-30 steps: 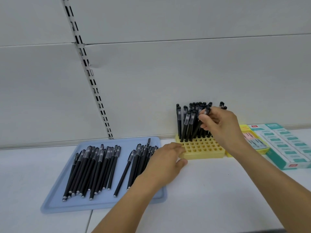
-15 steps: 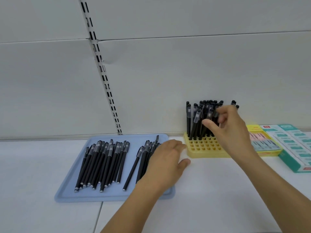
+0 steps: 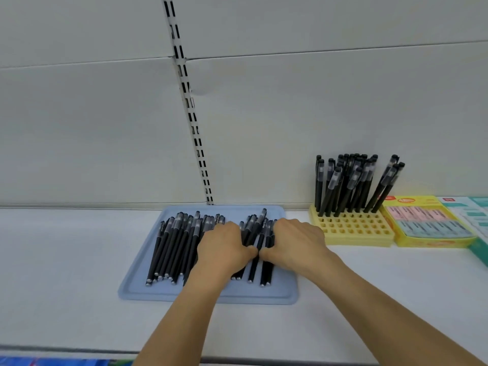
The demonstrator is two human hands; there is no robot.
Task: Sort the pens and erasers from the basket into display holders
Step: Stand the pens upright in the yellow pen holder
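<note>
Both hands down on loose pens in tray at desk centre. Left hand and right hand curl onto right-hand bunch, thumbs touching, likely gathering them for holder toward the right edge, still half empty.

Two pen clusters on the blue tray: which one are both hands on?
The right cluster: left hand and right hand both rest on it; the bigger left cluster lies untouched.

White shelf board carries: flat pale-blue plastic tray left-centre, yellow gridded pen holder to its right, yellow eraser box touching it, teal-white box at right edge.
</note>
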